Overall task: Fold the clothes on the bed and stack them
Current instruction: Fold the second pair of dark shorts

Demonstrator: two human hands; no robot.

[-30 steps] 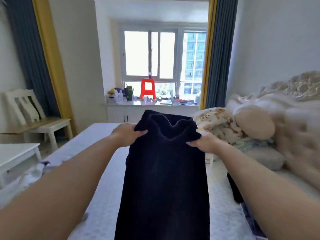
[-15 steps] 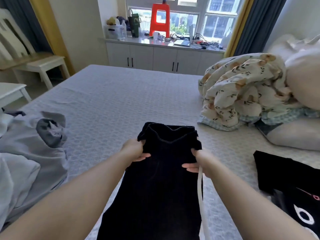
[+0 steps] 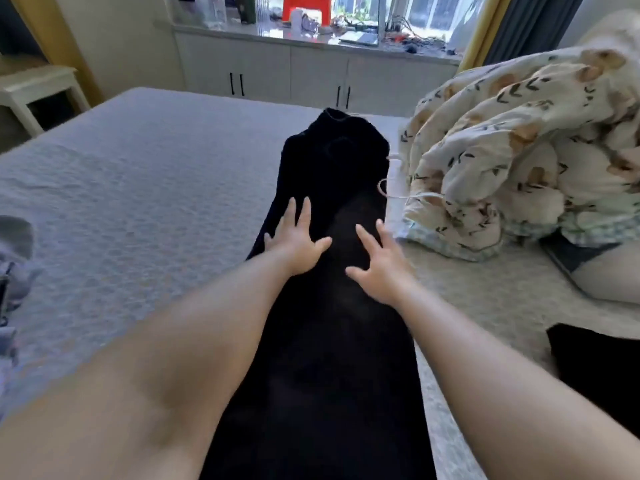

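Black pants (image 3: pixel 332 174) lie stretched lengthwise down the middle of the grey bed (image 3: pixel 131 188), waistband at the far end with a white drawstring trailing off its right side. My left hand (image 3: pixel 294 242) rests flat on the fabric with fingers spread. My right hand (image 3: pixel 377 261) lies beside it, also flat and spread, palm down on the pants. Neither hand grips anything. A second black garment (image 3: pixel 595 362) lies at the right edge of the bed. A grey garment (image 3: pixel 15 258) is bunched at the left edge.
A crumpled floral duvet (image 3: pixel 512 143) and a pillow (image 3: pixel 609 271) fill the right side of the bed. Beyond the foot stands a white cabinet (image 3: pixel 294 74) with a cluttered counter. A white bench (image 3: pixel 38 88) stands at the far left.
My hands let go of the waistband and laid the pants down flat; both palms now press on the fabric lower down. The view tilted down toward the bed.
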